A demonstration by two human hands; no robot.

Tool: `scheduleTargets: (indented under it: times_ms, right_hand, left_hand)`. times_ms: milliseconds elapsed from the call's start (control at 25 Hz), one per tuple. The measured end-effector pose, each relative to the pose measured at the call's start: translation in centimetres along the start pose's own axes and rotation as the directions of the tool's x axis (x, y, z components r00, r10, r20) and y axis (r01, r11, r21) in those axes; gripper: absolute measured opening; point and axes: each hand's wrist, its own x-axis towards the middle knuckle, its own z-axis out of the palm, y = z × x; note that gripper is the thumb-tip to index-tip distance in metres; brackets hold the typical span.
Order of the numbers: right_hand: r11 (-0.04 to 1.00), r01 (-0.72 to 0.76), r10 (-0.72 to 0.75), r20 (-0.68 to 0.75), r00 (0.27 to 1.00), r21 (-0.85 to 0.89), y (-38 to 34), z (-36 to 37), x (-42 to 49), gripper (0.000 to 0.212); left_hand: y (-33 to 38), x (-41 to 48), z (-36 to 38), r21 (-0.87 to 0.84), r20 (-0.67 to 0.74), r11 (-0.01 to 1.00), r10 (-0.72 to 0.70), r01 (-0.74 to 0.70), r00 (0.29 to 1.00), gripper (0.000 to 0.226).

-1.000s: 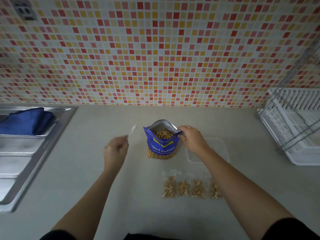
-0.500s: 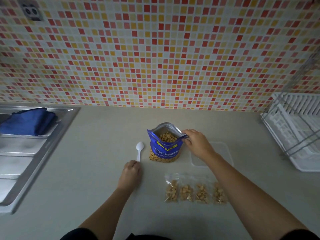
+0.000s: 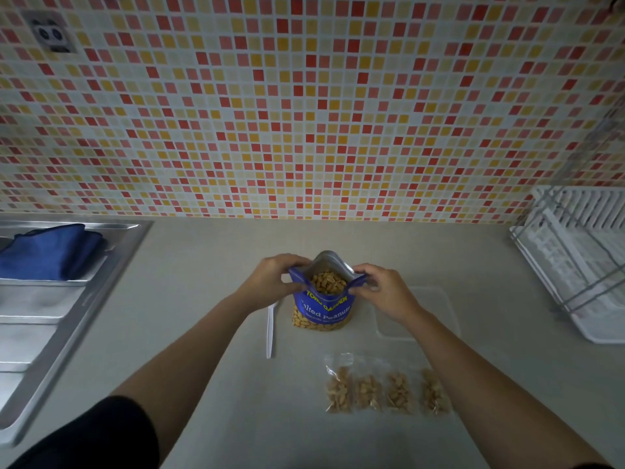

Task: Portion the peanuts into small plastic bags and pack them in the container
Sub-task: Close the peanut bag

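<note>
head: both hands [image 3: 274,279] on peanut bag [image 3: 323,306]

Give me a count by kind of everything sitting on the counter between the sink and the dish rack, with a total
Filled small bags: 4
Blue peanut bag, open, held at its mouth by left hand and right hand: 1
White plastic spoon: 1
Clear container: 1
Total: 7

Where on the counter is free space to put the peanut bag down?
Bare counter lies between the sink and the white spoon, and behind the peanut bag toward the tiled wall. It is crowded near the four small bags and the clear container.
</note>
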Motion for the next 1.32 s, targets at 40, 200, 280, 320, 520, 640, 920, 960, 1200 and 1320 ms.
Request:
scheduleTargets:
  times_ms: [40,200,280,320,520,640,920,960,1200,1320]
  right_hand:
    - [1.000,-0.009,0.009,-0.002,1.000,0.020,0.1,-0.1,0.1,0.028]
    - [0.999,-0.030,0.031,0.004,1.000,-0.026,1.1,-1.1,0.4,0.010]
    - [0.997,-0.073,0.072,-0.014,0.997,-0.028,1.5,-1.1,0.6,0.006]
    - [0.995,-0.098,0.097,-0.017,0.995,-0.022,1.8,-1.0,0.8,0.004]
    - [0.981,-0.194,0.194,-0.003,0.981,-0.024,2.7,-0.2,1.7,0.005]
    - [0.978,-0.198,0.198,0.002,0.980,-0.071,2.7,-0.1,2.0,0.013]
    - [0.988,-0.145,0.147,-0.025,0.989,0.048,2.8,0.0,1.4,0.004]
    - [0.989,-0.139,0.142,-0.044,0.989,0.057,2.8,0.1,1.4,0.004]
    - [0.991,-0.115,0.121,-0.086,0.989,0.067,3.0,0.5,1.5,0.004]
    - [0.994,-0.104,0.106,-0.097,0.990,0.024,3.0,0.5,1.3,0.007]
  left_hand:
    - [-0.1,0.5,-0.6,0.098,0.044,0.994,0.042,-0.046,0.998,0.036]
    - [-1.2,2.0,-2.6,0.301,0.267,0.939,0.087,-0.169,0.960,0.028]
    - [-1.8,1.9,-2.5,0.315,0.312,0.925,0.109,-0.210,0.944,0.026]
    - [-1.9,1.8,-2.4,0.320,0.324,0.924,0.101,-0.209,0.941,0.026]
    - [-1.8,3.0,-2.0,0.344,0.405,0.936,-0.079,-0.072,0.911,0.023]
    - [0.4,3.7,-0.8,0.316,0.339,0.945,-0.033,-0.080,0.940,0.038]
    - [4.4,6.8,4.6,0.350,0.379,0.924,0.008,-0.151,0.925,0.024]
    - [4.4,6.9,4.9,0.356,0.374,0.923,0.001,-0.145,0.927,0.023]
    - [4.7,6.5,5.3,0.387,0.292,0.912,0.020,-0.137,0.956,0.020]
    - [4.6,6.1,5.9,0.419,0.242,0.898,0.031,-0.134,0.970,0.021]
